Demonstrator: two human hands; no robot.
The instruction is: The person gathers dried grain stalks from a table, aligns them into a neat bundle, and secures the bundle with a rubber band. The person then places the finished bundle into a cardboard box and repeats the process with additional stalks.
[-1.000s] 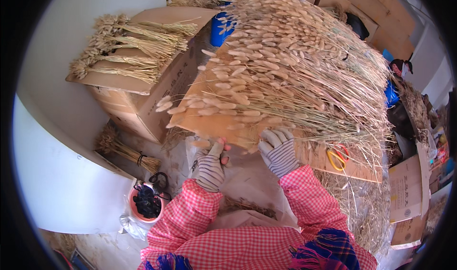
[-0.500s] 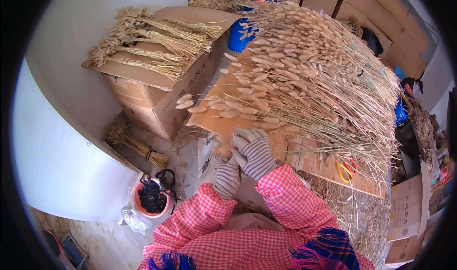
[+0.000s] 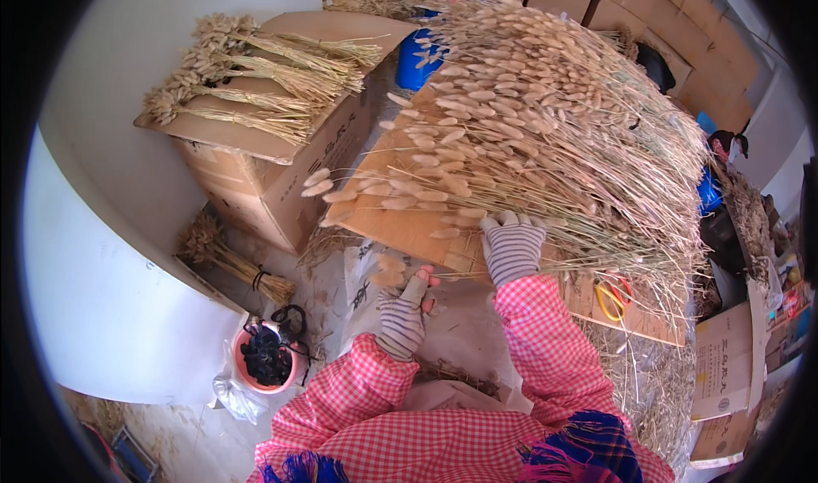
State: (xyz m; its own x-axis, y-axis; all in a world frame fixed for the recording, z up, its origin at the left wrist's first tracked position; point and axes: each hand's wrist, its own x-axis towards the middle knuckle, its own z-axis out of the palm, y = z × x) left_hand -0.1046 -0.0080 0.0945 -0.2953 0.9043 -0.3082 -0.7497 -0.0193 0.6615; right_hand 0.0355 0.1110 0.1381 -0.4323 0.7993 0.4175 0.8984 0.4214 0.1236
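My left hand [image 3: 402, 317], in a striped glove with bare fingertips, is closed around a few dried bunny-tail grass stems. Their fluffy tan heads [image 3: 388, 270] stick out past the thumb side, and thin stem ends reach to the right. My right hand [image 3: 514, 249], also gloved, lies at the near edge of a large pile of dried bunny-tail grass [image 3: 545, 142]. Its thumb is apart from the fingers, whose tips touch the lowest stems. The pile rests on a wooden board [image 3: 383, 202], heads toward the left and stalks toward the right.
Scissors with yellow and red handles [image 3: 612, 300] lie on the board's near right. Tied bunches [image 3: 281, 91] sit on a cardboard box [image 3: 247, 185] at left. Another bunch [image 3: 230, 257] is on the floor beside a pink bucket [image 3: 294, 368] of black ties. More cartons [image 3: 720, 364] stand right.
My right hand has left my left hand and moved right to the pile's near edge. My left hand stays low with the grass heads. The view has shifted slightly.
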